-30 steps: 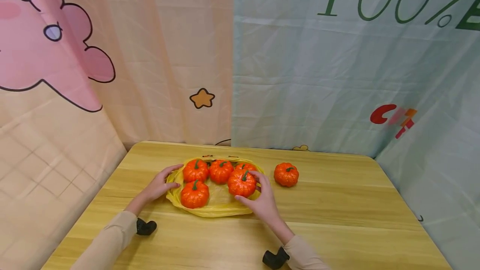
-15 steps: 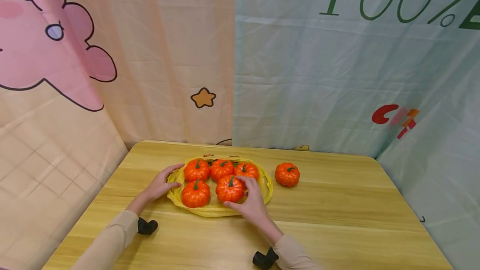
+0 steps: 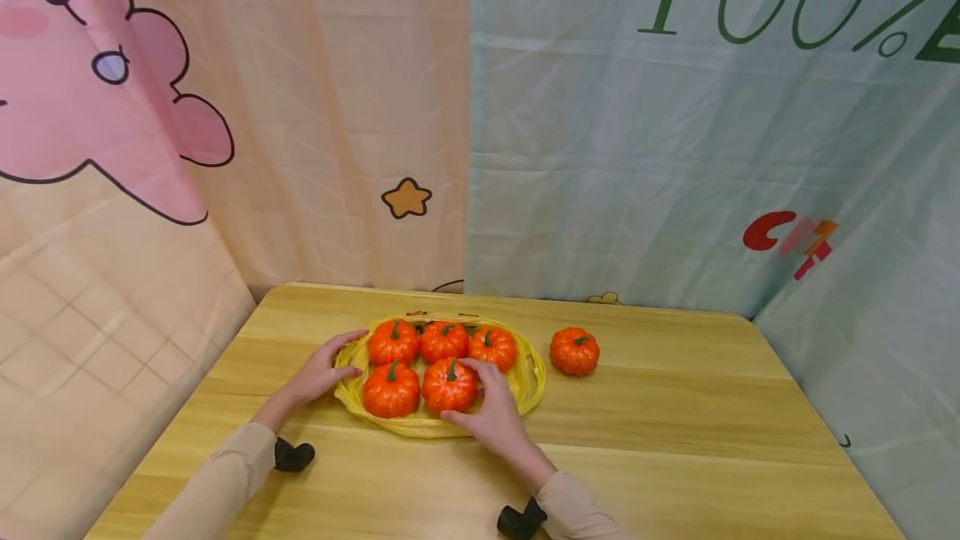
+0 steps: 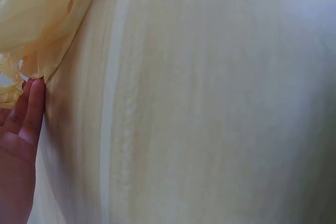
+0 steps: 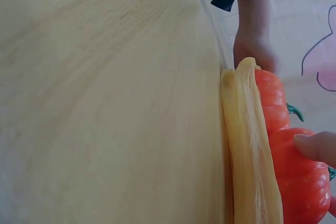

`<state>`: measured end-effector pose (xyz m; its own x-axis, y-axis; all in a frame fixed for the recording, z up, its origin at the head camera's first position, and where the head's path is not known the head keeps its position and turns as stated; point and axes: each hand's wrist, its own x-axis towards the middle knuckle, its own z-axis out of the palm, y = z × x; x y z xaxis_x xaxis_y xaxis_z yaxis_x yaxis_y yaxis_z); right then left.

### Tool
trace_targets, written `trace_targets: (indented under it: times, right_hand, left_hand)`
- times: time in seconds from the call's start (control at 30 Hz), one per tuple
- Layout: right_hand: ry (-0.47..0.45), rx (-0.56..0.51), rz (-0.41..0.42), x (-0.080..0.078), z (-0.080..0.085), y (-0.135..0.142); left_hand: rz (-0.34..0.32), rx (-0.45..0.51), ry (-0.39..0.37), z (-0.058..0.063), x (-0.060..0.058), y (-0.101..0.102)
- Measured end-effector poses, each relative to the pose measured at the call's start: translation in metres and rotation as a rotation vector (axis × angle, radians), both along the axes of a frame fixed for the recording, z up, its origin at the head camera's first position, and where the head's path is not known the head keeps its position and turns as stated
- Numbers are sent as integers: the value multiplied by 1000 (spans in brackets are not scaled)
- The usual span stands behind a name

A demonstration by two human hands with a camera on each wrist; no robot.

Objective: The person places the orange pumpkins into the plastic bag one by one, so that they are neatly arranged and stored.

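Note:
A yellow plastic bag [image 3: 534, 373] lies spread wide on the table, its rim rolled down around several small orange pumpkins with green stems. With thumb and fingers my right hand [image 3: 491, 415] holds a pumpkin [image 3: 442, 390] at the bag's front middle, right beside the front-left pumpkin [image 3: 391, 392]. Behind them a back-left pumpkin [image 3: 392, 343], a middle one [image 3: 443, 343] and a right one [image 3: 495, 350] stand in a row. My left hand [image 3: 318, 372] holds the bag's left edge; in the left wrist view its fingertips [image 4: 37, 90] meet the thin plastic [image 4: 47, 19].
One more pumpkin [image 3: 574, 352] stands on the wooden table [image 3: 675, 407], to the right of the bag. Printed curtains [image 3: 600, 148] hang behind and at both sides of the table. Each wrist carries a black mount [image 3: 294, 457].
My right hand has moved left and down with its pumpkin, from over the back-right pumpkin to the bag's front middle. The left hand has stayed at the bag's left edge.

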<state>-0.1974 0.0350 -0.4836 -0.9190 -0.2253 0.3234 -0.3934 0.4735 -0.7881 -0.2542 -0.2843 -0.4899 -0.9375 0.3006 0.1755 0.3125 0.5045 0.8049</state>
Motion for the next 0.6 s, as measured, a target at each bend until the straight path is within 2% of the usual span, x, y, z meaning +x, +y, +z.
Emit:
trace_targets:
  times: [0.6]
  right_hand:
    - [-60,10,23,-1,-5,-2]
  left_hand:
    - [3,27,-19,-1,1,0]
